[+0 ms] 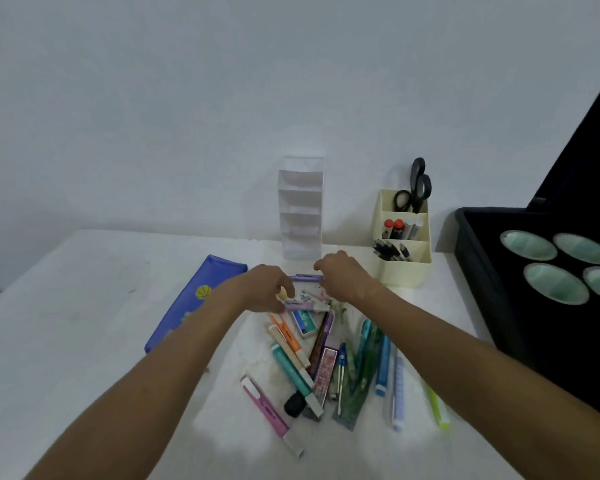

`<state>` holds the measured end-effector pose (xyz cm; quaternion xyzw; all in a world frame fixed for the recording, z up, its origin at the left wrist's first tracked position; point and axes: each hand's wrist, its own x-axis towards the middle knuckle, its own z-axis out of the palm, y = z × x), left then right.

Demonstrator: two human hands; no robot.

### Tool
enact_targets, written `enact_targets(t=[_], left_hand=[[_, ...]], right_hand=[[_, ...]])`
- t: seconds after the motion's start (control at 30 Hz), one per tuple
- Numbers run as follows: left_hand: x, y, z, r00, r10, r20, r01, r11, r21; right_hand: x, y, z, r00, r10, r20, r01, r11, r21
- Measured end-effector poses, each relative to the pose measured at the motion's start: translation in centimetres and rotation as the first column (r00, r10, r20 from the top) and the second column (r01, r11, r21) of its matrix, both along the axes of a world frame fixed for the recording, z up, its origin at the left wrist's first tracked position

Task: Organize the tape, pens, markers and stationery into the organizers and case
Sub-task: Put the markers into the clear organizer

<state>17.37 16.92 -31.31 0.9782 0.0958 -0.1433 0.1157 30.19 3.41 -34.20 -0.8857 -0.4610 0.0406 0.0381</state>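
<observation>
A heap of pens, markers and highlighters [326, 362] lies on the white table [84, 306]. My left hand [265, 287] is closed over small items at the heap's far end, gripping a purple pen [307, 306]. My right hand [343, 277] pinches the end of a second purple pen [305, 277] just above the heap. A blue pencil case [191, 303] lies flat to the left. A white tiered organizer [301, 209] stands behind my hands. A cream desk organizer [404, 247] holds black scissors [416, 185], markers and pens.
An open black case [482, 271] with several round green-lined cups [555, 282] fills the right side, its lid raised. A pale wall runs behind the table. A pink marker [271, 414] and a lime highlighter [437, 408] lie at the heap's near edges.
</observation>
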Motion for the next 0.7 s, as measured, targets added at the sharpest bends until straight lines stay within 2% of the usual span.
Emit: enact_targets(t=[0.1, 0.33, 0.43, 0.53, 0.63, 0.7], left_hand=[[0.1, -0.1, -0.6, 1.000, -0.014, 0.020, 0.015, 0.999, -0.037], [0.4, -1.3, -1.2, 0.992, -0.036, 0.125, 0.042, 0.998, -0.047], [0.2, -1.1, 0.2, 0.976, 0.034, 0.216, -0.023, 0.998, -0.051], [0.0, -0.2, 2.2, 0.930, 0.165, 0.327, -0.124, 0.982, -0.145], [-0.1, 0.6, 4.8, 0.847, 0.296, 0.442, -0.174, 0.940, -0.295], [0.1, 0.7, 6.9, 0.759, 0.343, 0.553, -0.148, 0.919, -0.365]], right_hand=[[0.1, 0.3, -0.6, 0.999, -0.032, 0.035, 0.034, 0.998, -0.059], [0.3, 0.2, -0.9, 1.000, -0.025, -0.014, 0.025, 1.000, -0.012], [0.1, -0.2, 0.1, 0.998, -0.010, -0.069, 0.016, 0.997, 0.078], [0.0, -1.0, 2.1, 0.994, 0.004, -0.109, 0.016, 0.983, 0.180], [-0.4, -1.8, 5.8, 0.992, 0.006, -0.129, 0.032, 0.955, 0.295], [-0.8, -2.5, 8.2, 0.991, 0.041, -0.130, 0.025, 0.884, 0.466]])
